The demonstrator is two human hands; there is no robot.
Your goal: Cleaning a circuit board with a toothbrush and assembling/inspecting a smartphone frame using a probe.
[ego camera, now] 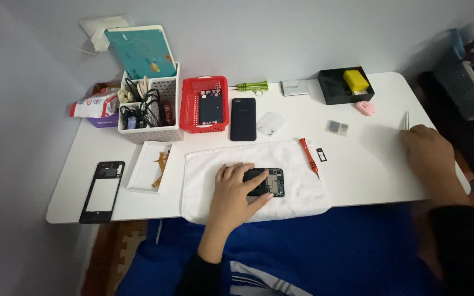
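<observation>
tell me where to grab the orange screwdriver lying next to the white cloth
Take the orange screwdriver by its thick orange handle, the end pointing away from the person, coming from above with the right hand. It lies flat on the table, its thin metal tip towards the near edge, and the handle is the widest part. The cloth borders its left side, so the right is freer.

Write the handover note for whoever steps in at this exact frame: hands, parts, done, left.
Left hand: flat on the opened phone, holding it down on the white cloth.
Right hand: at the table's right edge, on thin metal tweezers.
Red screwdriver lies beside the cloth.
Done: phone frame off, set at far left; circuit board exposed.
Left: the board is not yet out of the phone.
</observation>
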